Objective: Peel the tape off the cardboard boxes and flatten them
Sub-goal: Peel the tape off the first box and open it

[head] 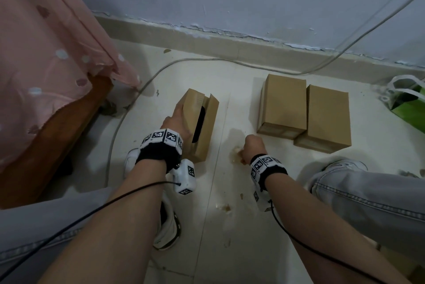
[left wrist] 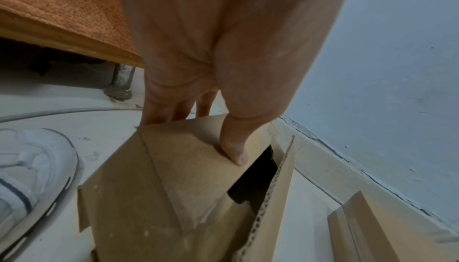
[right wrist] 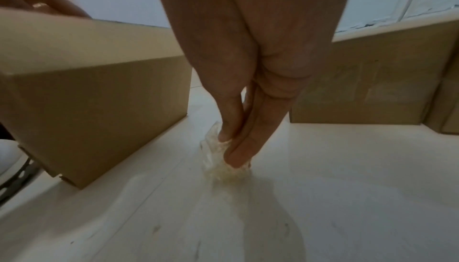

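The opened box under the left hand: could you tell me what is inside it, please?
Through the gap between the flaps of the opened box, only a dark interior shows. The left hand grips one flap and covers part of the opening, so any contents cannot be seen.

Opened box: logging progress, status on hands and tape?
Left hand grips opened box. Right hand pinches crumpled tape wad at floor. Two closed boxes wait right. Nothing in the way.
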Demonstrator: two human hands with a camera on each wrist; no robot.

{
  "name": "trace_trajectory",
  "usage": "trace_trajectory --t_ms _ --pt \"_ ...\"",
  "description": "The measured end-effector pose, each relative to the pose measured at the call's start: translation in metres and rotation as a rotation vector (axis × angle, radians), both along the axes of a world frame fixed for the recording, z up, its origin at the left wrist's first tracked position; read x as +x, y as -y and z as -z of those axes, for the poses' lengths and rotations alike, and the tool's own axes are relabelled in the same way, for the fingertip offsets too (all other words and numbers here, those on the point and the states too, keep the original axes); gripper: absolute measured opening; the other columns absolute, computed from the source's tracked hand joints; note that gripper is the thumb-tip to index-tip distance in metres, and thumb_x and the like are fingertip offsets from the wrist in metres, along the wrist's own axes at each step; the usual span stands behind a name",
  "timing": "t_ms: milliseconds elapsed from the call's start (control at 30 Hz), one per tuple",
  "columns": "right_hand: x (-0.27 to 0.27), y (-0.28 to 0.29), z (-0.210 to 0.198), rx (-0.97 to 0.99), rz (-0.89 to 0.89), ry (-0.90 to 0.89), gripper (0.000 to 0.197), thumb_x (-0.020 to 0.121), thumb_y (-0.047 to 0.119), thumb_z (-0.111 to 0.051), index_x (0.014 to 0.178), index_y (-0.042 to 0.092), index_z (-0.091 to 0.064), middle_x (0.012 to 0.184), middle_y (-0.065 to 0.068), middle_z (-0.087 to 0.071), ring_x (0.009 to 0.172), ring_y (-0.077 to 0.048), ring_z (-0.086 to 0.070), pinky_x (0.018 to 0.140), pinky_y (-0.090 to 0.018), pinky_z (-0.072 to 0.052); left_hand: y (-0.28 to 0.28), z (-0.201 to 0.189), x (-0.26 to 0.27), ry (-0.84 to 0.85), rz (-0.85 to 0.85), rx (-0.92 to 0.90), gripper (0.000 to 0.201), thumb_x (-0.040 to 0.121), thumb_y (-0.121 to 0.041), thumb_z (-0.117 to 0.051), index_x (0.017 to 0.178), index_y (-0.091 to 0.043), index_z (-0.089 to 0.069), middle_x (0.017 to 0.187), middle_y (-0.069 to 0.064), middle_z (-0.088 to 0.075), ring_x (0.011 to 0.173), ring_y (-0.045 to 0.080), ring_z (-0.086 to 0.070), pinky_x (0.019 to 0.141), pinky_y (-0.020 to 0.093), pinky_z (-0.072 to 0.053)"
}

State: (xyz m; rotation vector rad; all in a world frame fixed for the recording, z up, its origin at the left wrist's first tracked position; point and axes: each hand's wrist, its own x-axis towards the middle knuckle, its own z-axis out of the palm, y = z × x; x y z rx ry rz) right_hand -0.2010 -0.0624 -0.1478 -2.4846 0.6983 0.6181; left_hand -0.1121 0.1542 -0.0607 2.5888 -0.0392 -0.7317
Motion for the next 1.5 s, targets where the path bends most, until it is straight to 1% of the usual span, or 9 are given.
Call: trace_trajectory --t_ms 67,200,467,667,800,1033,1267,1400,1500 --pt "-0.001 -0.002 0.004 0.02 0.008 0.038 0.039 0.082 0.006 -0.072 0.109 0.007 -0.044 0.099 -0.02 -0.059 0.088 -0.037 -0.066 0.071 -0.042 -0.059 -0.001 0.001 0.0 0.004 0.002 -0.002 0.09 0.086 -0.022 -0.064 0.153 -0.035 -0.004 0.126 0.024 -0.053 0.105 0.04 -0.058 0.076 0.036 -0.039" --pt "0.002 -0.006 0.004 -0.03 -0.009 -0.001 0.017 0.087 0.017 -0.07 0.091 0.002 -0.063 0.098 -0.016 -0.065 0.091 -0.032 -0.064 0.078 -0.035 -0.056 0.001 0.002 0.003 -0.002 0.014 0.003 0.09 0.086 -0.022 -0.068 0.153 -0.031 -0.008 0.127 0.025 -0.052 0.108 0.041 -0.057 0.081 0.039 -0.042" --pt "0.007 0.005 0.003 0.155 0.263 -0.009 0.061 0.084 0.061 -0.065 0.081 0.0 -0.07 0.078 -0.014 -0.07 0.069 -0.025 -0.064 0.058 -0.027 -0.048 0.0 0.003 0.002 -0.004 0.009 0.018 0.091 0.085 -0.022 -0.068 0.152 -0.032 -0.007 0.129 0.023 -0.051 0.111 0.042 -0.055 0.083 0.041 -0.043" --pt "0.002 0.022 -0.007 0.095 0.343 -0.042 0.025 0.082 0.022 -0.073 0.075 0.004 -0.058 0.088 -0.016 -0.071 0.08 -0.028 -0.07 0.061 -0.029 -0.056 0.002 0.0 0.0 -0.003 0.0 0.008 0.091 0.086 -0.021 -0.068 0.153 -0.032 -0.007 0.128 0.023 -0.052 0.11 0.041 -0.056 0.078 0.037 -0.04" --pt "0.005 0.018 -0.029 0.093 0.362 -0.004 0.029 0.092 0.032 -0.063 0.088 0.004 -0.056 0.089 -0.015 -0.064 0.077 -0.028 -0.061 0.061 -0.029 -0.048 0.003 -0.002 0.0 -0.035 0.0 0.006 0.087 0.085 -0.024 -0.066 0.153 -0.027 -0.011 0.129 0.02 -0.052 0.111 0.038 -0.055 0.078 0.034 -0.039" --pt "0.04 -0.044 -0.092 0.644 0.319 -0.016 0.055 0.088 0.051 -0.065 0.118 0.005 -0.059 0.113 -0.011 -0.066 0.087 -0.029 -0.073 0.075 -0.041 -0.062 0.016 -0.006 -0.014 -0.085 -0.005 -0.009 0.075 0.086 -0.032 -0.064 0.146 -0.018 -0.022 0.125 0.019 -0.054 0.102 0.035 -0.057 0.079 0.036 -0.046" --pt "0.034 -0.053 -0.093 0.517 0.304 0.131 0.028 0.082 0.024 -0.06 0.1 0.002 -0.06 0.098 -0.019 -0.069 0.085 -0.035 -0.07 0.073 -0.049 -0.061 0.012 -0.011 -0.021 -0.123 0.084 0.042 0.135 0.064 -0.051 -0.082 0.151 -0.027 0.019 0.137 0.022 -0.047 0.119 0.039 -0.052 0.098 0.045 -0.047" --pt "0.033 -0.04 -0.122 0.587 0.309 0.115 0.025 0.092 0.017 -0.057 0.113 0.004 -0.051 0.108 -0.02 -0.064 0.085 -0.036 -0.071 0.069 -0.05 -0.062 0.022 -0.025 -0.024 -0.102 0.029 -0.008 0.086 0.085 -0.033 -0.066 0.15 -0.017 -0.012 0.122 0.019 -0.056 0.106 0.036 -0.058 0.08 0.036 -0.047" --pt "0.035 -0.018 -0.134 0.614 0.344 0.034 0.054 0.093 0.006 -0.052 0.141 0.017 -0.029 0.117 -0.022 -0.057 0.084 -0.038 -0.071 0.066 -0.051 -0.062 0.023 -0.041 -0.012 -0.07 0.082 -0.058 0.033 0.097 -0.023 -0.048 0.122 -0.003 -0.053 0.116 0.023 -0.061 0.102 0.037 -0.06 0.077 0.034 -0.047"
